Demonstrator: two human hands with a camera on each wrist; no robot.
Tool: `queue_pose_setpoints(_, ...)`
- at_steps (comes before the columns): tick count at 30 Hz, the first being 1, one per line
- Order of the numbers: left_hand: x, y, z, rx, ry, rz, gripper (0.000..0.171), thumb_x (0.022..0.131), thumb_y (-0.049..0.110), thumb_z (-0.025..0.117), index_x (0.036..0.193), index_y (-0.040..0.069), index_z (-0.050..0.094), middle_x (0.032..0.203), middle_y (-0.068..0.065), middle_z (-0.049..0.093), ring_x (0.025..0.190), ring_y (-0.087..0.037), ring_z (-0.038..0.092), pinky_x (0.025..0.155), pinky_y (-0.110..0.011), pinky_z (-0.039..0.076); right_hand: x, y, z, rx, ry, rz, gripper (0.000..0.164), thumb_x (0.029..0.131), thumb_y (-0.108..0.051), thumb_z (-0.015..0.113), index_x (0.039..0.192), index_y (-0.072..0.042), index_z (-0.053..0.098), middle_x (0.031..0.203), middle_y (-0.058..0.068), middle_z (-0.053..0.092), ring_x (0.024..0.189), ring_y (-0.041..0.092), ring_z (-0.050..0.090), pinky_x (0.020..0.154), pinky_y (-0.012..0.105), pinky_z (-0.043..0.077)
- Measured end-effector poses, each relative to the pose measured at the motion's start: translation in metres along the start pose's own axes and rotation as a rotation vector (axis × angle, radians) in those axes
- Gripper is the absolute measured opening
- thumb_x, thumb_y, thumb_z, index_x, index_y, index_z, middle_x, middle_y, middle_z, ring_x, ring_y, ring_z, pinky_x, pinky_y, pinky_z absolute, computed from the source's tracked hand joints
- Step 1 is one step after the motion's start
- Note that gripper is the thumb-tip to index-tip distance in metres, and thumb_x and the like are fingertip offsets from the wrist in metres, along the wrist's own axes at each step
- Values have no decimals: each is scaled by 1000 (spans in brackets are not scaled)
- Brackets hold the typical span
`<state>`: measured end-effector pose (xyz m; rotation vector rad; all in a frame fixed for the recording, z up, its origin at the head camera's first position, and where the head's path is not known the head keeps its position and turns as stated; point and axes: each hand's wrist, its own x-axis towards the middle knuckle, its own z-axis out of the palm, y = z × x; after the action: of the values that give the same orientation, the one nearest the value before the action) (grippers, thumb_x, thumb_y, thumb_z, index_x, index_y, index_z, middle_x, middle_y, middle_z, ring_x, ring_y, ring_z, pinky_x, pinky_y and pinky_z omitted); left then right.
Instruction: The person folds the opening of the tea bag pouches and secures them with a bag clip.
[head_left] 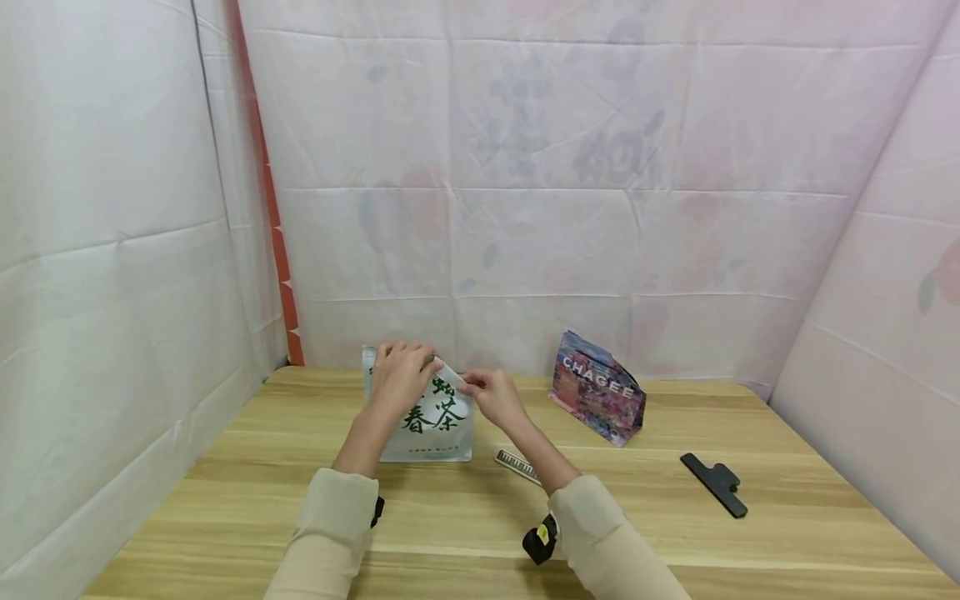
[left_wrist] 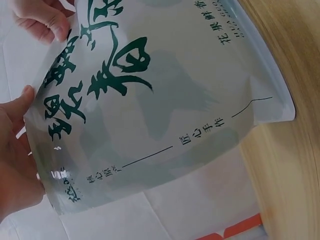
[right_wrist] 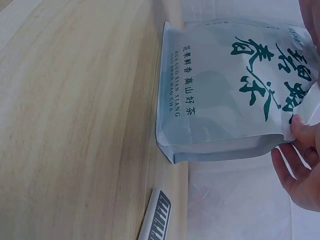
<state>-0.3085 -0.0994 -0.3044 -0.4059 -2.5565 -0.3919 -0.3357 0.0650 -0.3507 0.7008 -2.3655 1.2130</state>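
Currently: white bag [head_left: 433,442] upright on table [head_left: 285,492].
Right hand [head_left: 493,398] pinches its folded top-right corner; left hand [head_left: 401,375] grips the top edge.

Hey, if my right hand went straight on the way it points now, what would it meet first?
Most likely the pale bag: your right hand has its fingers pinching the bag's upper edge. Beyond that, your left hand seems next in line, though depth is unclear.
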Motion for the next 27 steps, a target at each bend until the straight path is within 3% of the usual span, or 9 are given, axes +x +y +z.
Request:
queue_pose_setpoints(5,0,0,0,-26,-2,1,15,92,26,57,99,15,65,100,-1,63,94,-23,52,93,-43,27,-1,0,0,12,0,-1,5,79,0,69,82,3,70,78,9,68,69,17,61,62,28,49)
queue_pose_setpoints(15,-2,1,3,-11,78,-4,11,90,25,60,94,17,66,94,-1,64,91,-23,53,90,-42,29,-3,-3,1,28,3,13,4,80,2,67,82,4,69,77,10,66,70,18,60,64,29,49)
queue_pose_setpoints(27,-1,2,3,-41,78,-24,11,89,25,61,93,16,65,94,-1,65,91,-23,52,91,-43,29,-3,-9,-2,53,-60,-16,9,85,-1,63,91,5,66,82,10,65,76,21,62,70,31,50)
